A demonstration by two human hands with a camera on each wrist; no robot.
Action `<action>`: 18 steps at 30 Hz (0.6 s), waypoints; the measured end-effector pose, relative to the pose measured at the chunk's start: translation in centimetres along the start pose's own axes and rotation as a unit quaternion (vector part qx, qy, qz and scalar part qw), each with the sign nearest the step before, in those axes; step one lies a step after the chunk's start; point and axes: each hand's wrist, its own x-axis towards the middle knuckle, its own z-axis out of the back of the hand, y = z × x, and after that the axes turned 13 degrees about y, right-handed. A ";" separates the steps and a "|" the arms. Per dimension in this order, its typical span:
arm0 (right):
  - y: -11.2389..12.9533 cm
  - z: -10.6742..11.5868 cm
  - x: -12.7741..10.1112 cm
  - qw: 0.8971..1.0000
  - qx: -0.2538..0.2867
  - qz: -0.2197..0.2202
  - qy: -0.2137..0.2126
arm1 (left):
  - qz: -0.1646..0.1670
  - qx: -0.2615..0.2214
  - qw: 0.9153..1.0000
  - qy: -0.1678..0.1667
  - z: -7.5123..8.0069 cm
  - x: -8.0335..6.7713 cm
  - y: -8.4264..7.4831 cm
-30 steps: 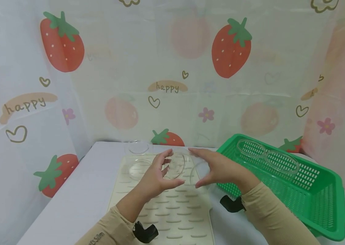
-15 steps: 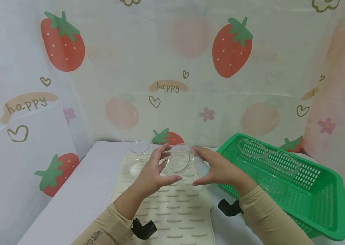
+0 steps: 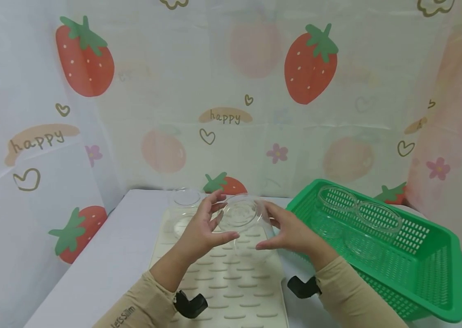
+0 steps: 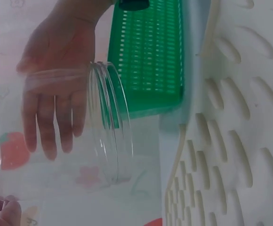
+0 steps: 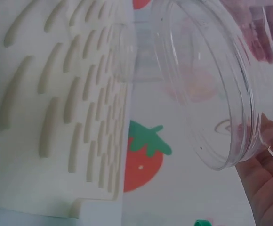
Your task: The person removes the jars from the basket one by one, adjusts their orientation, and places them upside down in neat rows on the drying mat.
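Between both hands is a clear jar [image 3: 241, 214], its round end facing up and its threaded rim [image 4: 110, 122] pointing down, above the mat. My left hand [image 3: 200, 232] curves its fingers round the jar's left side, thumb in front. On the other side my right hand [image 3: 296, 230] bends its fingers toward the jar. The left wrist view shows the right hand [image 4: 56, 52] partly through the clear wall. In the right wrist view, fingers [image 5: 268, 174] lie against the jar near its rim. The transparent wall makes exact contact hard to see.
A cream ridged mat [image 3: 231, 287] lies on the white table [image 3: 87, 282]. Two more clear jars [image 3: 185, 198] stand near its back left. At right, a green perforated basket [image 3: 456, 273] holds two clear jars [image 3: 378, 216]. A strawberry-print curtain [image 3: 165, 68] surrounds the table.
The jar has turned from a sideways lean so that its round end faces more upward. Both hands have shifted slightly left, and the right fingers have bent more.
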 end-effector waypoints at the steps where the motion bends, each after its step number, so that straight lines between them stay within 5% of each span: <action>1: 0.3 0.0 -0.1 1.000 0.013 0.002 0.000 | 0.000 -0.002 1.000 0.001 0.0 0.0 0.0; 6: 1.2 -0.2 -0.3 0.999 0.041 0.009 -0.002 | 0.004 -0.004 1.000 0.010 0.0 0.0 0.2; 18: -2.2 -1.2 0.4 0.996 0.078 0.032 -0.041 | 0.040 -0.005 0.999 0.008 0.3 -0.2 0.7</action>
